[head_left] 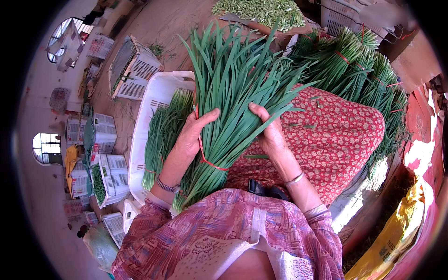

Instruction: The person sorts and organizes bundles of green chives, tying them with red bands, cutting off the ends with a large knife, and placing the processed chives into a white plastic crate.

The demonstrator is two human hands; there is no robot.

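A big bunch of green garlic chives (228, 107) lies tilted in front of me, its leaf tips fanning out away from me. A thin red band (213, 164) circles its lower part, near my body. My left hand (192, 133) grips the bunch's left side, thumb on top, with part of a red strand beside it. On the opposite side my right hand (271, 133) holds the leaves, its thumb uppermost. The fingers of both hands are mostly hidden under the chives. A red floral cloth (336, 135) covers my lap beneath the bunch.
To the left, a white plastic crate (142, 140) holds more tied chives (170, 123). Several banded bundles (350, 65) are stacked at the far right. Chopped green pieces (261, 13) lie in a heap at the back. A yellow sack (396, 233) lies at right; other crates (142, 70) stand left.
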